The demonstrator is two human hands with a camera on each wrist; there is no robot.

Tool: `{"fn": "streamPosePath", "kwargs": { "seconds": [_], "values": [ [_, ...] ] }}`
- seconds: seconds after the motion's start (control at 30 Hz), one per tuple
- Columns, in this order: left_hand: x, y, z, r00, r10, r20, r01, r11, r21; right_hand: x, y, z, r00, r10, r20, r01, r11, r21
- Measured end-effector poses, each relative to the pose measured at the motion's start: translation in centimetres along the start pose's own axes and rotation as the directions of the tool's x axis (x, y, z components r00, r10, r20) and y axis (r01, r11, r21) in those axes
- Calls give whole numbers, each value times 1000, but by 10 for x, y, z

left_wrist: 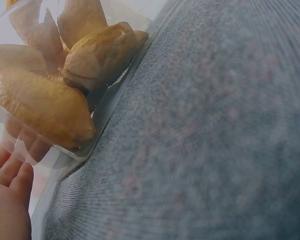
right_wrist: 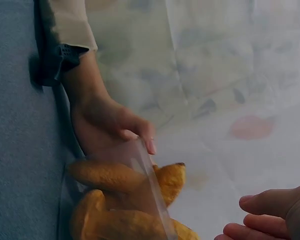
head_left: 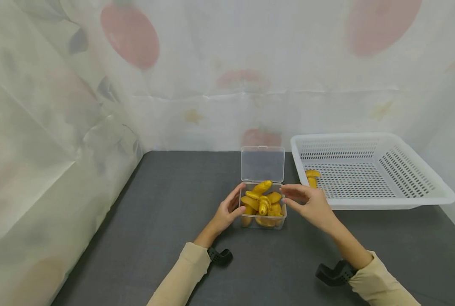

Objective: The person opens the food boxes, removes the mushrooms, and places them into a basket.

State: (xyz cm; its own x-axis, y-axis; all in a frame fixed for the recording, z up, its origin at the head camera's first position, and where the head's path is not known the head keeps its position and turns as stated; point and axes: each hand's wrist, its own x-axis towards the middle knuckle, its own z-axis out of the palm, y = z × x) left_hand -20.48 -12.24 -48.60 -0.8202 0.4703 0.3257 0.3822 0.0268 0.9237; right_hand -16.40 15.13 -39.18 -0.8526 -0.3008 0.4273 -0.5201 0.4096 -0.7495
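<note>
A clear plastic box (head_left: 263,223) stands on the dark table with its lid (head_left: 263,165) raised at the back. Several yellow mushrooms (head_left: 249,201) are heaped in it, some reaching above the rim. My left hand (head_left: 224,214) rests along the box's left wall; its fingers (left_wrist: 10,172) look fairly straight in the left wrist view, with the thumb by the front corner. On the other side my right hand (head_left: 311,206) is near the right rim, thumb and fingers parted. In the right wrist view its fingers (right_wrist: 257,226) hold nothing and sit apart from the box.
A white perforated basket (head_left: 399,202) stands right of the box, beyond my right hand. One yellow mushroom (head_left: 312,178) lies against its left side. Patterned sheeting (head_left: 212,106) hangs behind the table and along its left edge.
</note>
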Motion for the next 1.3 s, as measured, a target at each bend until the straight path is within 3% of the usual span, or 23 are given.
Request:
{"fn": "streamPosePath", "kwargs": {
  "seconds": [0.17,0.43,0.7,1.07,1.3],
  "values": [
    [0,-1,0,1000,9,-5,-9,1000,3,-1,0,13,996,45,74,-46,999,16],
    [0,0,0,1000,4,-7,-4,1000,18,-3,1,31,993,-7,122,2,999,42],
    [0,0,0,1000,-10,-2,10,1000,11,-1,0,43,993,-47,112,41,997,58],
    [-1,-2,-1,1000,-12,-1,12,1000,12,0,3,45,986,-159,55,163,982,-96],
    [-1,-1,-1,1000,-15,-2,15,1000,27,-1,6,41,992,-117,43,121,989,-84]
  ]
}}
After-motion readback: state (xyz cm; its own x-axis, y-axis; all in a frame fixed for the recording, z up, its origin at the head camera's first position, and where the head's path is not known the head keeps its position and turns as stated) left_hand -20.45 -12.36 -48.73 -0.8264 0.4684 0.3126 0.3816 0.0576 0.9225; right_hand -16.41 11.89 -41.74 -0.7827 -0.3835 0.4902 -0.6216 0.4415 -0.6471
